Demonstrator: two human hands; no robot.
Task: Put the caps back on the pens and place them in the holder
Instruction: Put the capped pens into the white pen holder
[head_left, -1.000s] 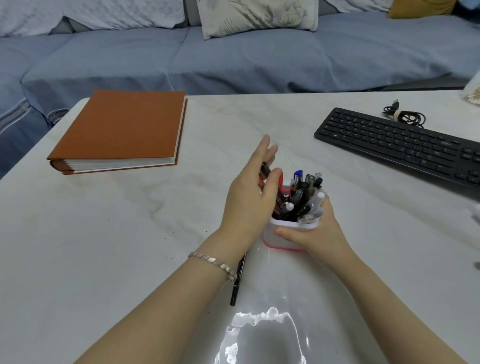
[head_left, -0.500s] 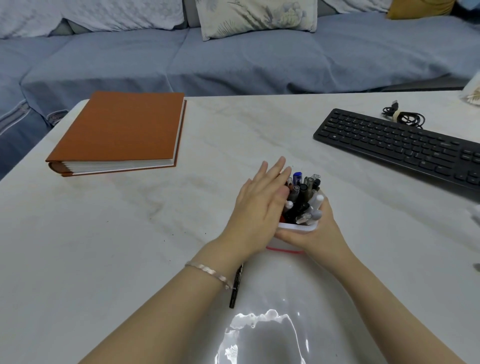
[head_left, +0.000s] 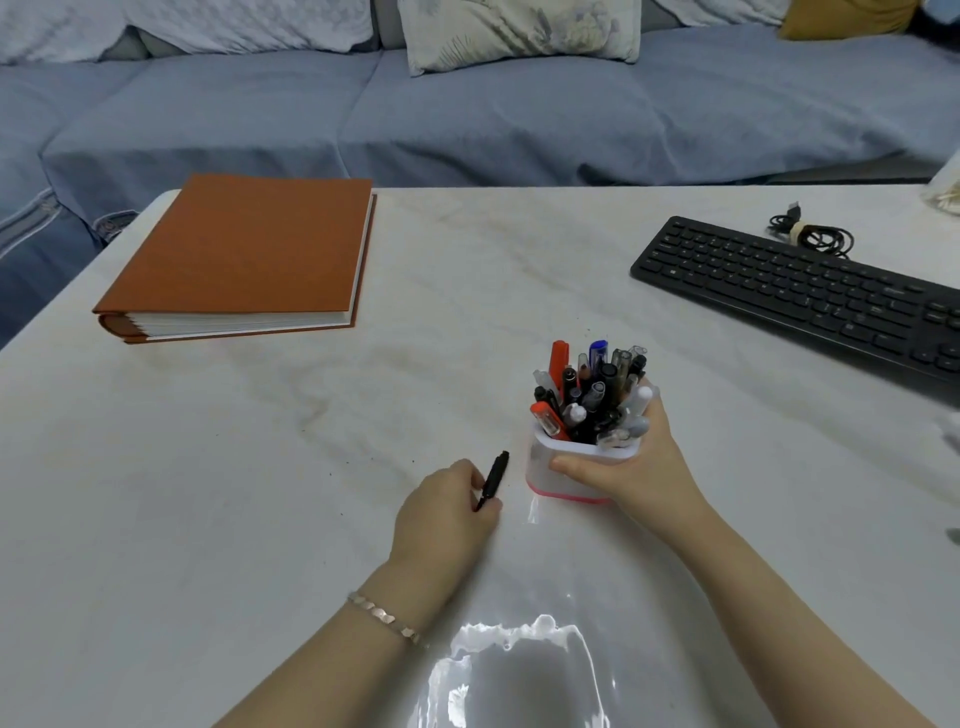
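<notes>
Black pen lies on the desk, just left of the holder, not touching it. Long axis runs near-to-far, tipped slightly right; far end points toward the holder's left wall, near end is tucked under the left hand. Whether a cap is fitted cannot be told.

Left fingers are curled around the pen's near end; grip looks light, pinch not confirmed as closed. Right hand is wrapped around the holder, thumb on the front wall, steadying it.

Holder is already packed with pens, several leaning outward.

Risks, as judged:
- Little free slot is left; a forced insert could be blocked or could lever a leaning pen out.
- An end-only grip could let the pen pivot or slip on lift.
- If uncapped, ink could be marked on the desk or hand.

Orange binder and keyboard are well apart, not in the way.
</notes>
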